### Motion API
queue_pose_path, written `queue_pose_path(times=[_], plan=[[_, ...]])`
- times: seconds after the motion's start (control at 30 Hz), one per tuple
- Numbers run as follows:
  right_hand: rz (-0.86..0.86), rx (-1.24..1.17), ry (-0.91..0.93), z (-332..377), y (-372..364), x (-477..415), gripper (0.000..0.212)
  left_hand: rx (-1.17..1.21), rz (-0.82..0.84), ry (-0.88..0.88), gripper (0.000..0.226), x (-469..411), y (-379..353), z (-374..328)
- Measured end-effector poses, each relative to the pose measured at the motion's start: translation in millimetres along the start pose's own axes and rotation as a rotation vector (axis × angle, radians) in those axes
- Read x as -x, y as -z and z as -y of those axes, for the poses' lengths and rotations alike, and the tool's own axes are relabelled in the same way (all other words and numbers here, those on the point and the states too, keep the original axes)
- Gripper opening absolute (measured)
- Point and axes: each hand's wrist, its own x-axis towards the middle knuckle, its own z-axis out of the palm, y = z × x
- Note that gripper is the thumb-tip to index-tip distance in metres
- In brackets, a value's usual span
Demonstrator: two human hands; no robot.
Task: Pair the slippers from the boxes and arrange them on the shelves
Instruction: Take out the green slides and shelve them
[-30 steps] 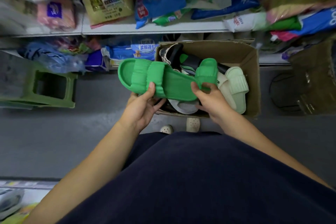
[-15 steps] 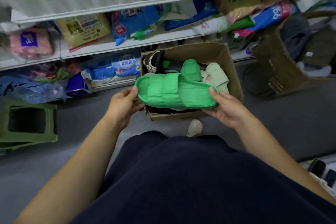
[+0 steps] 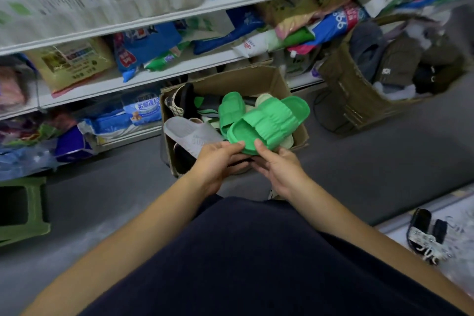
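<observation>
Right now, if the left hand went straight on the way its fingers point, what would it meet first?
The green slipper: fingertips of the left hand touch its heel, which the right hand also holds. Beyond that, likely the other slippers in the cardboard box, though depth is unclear.

- A green slipper (image 3: 266, 123) with a ridged strap is tilting toe-up over the cardboard box (image 3: 256, 79).
- A second green slipper (image 3: 229, 108) is standing inside, just behind.
- A grey slipper (image 3: 192, 136) is lying at the box's left side.
</observation>
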Motion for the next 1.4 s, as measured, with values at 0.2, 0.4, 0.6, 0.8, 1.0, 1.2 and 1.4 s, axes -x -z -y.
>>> queue_pose_path(times=[0.2,0.4,0.6,0.8,1.0,1.2,1.4], plan=[[-0.018,0.052,-0.173,44.2,63.5,-39.2,0.046,-0.003,-0.217,0.094,0.042,-66.2,-9.9,9.2],[0.046,0.279,-0.372,92.9,113.9,-82.7,0.041,0.206,-0.427,0.220,0.052,-136.7,-21.9,33.4],[0.148,0.499,-0.454,127.1,144.5,-127.4,0.062,0.568,-0.586,0.198,0.054,-189.1,-37.7,42.1],[0.212,0.710,-0.235,159.5,151.7,-145.4,0.064,0.697,-0.651,0.069,0.036,-179.1,-63.9,30.0],[0.298,0.631,-0.128,189.2,126.4,-150.1,0.063,0.665,-0.767,-0.184,0.018,-115.5,-120.0,-1.2],[0.542,0.521,0.026,221.7,55.9,-124.5,0.061,0.655,-0.657,-0.540,0.019,-53.0,-129.9,-54.2],[0.729,0.457,0.289,248.1,-62.0,-74.8,0.056,0.591,-0.597,-0.882,0.032,15.4,-96.3,-133.4]])
